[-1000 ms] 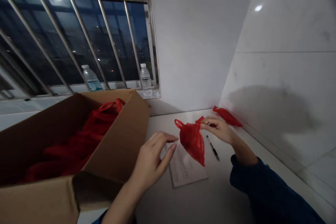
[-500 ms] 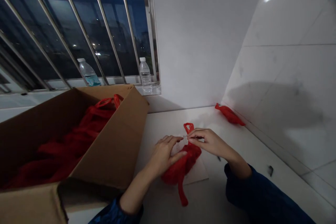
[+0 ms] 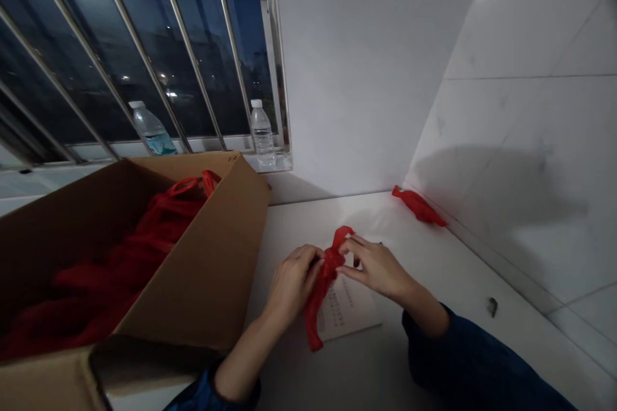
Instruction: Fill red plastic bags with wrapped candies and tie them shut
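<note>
Between my hands a red plastic bag (image 3: 315, 314) is gathered into a narrow, crumpled strip. One end hangs toward me, and a loop sticks up at the far end. My left hand (image 3: 290, 282) pinches the bag near its middle, thumb against fingers. On the other side, the curled fingers of my right hand (image 3: 378, 268) close on the bunched upper part, though the fingertips are partly hidden. Beneath the bag lies a white printed sheet or booklet (image 3: 355, 309), its lines of text too small to read.
A large open cardboard box (image 3: 224, 257) with heaped red bags (image 3: 139, 244) stands at left. A red bundle (image 3: 418, 205) lies against the tiled wall. Two plastic bottles, one clear (image 3: 263, 138) and one with blue (image 3: 157, 135), stand on the sill. A small dark object (image 3: 491, 306) lies right.
The red bag, spread wide over the sheet before, is now bunched into a strip, uncovering more print. My left fingers have closed on it. The view has shifted slightly.
</note>
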Motion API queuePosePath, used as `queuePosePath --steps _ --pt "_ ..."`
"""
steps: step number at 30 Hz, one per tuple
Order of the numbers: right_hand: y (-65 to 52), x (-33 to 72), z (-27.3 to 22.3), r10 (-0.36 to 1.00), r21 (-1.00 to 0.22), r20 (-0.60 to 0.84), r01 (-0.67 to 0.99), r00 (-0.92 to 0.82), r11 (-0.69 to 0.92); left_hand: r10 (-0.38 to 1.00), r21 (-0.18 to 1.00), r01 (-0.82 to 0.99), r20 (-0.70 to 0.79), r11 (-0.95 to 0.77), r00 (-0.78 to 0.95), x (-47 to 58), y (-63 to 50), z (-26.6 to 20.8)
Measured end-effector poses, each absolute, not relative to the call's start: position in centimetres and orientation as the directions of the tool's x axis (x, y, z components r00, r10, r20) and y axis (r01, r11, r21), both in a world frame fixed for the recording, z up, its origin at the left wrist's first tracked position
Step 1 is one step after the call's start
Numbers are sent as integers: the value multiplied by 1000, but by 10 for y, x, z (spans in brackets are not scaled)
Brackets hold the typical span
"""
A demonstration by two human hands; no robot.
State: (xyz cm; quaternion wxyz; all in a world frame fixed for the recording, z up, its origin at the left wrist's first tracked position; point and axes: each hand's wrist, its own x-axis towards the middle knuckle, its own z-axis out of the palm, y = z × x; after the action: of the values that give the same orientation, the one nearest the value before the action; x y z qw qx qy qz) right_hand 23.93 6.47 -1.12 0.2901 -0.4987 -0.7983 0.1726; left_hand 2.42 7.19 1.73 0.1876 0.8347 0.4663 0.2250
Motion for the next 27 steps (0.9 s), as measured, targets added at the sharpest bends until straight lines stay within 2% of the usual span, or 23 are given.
queuePosePath --steps 4,8,14,19,27 --pt "69 236 -15 883 -565 294 678 -367 470 885 539 709 186 -455 426 20 74 18" --pt "69 247 -11 908 -611 287 672 -306 419 914 508 762 175 -401 365 17 76 17" --pt "69 238 -15 909 -699 256 586 -330 410 853 525 686 179 -504 490 21 74 16" --pt "72 257 -13 909 -668 252 621 -331 411 929 421 829 171 -369 327 16 77 19" --pt "77 310 -16 937 -669 37 688 -347 281 972 329 915 96 -233 213 7 87 12"
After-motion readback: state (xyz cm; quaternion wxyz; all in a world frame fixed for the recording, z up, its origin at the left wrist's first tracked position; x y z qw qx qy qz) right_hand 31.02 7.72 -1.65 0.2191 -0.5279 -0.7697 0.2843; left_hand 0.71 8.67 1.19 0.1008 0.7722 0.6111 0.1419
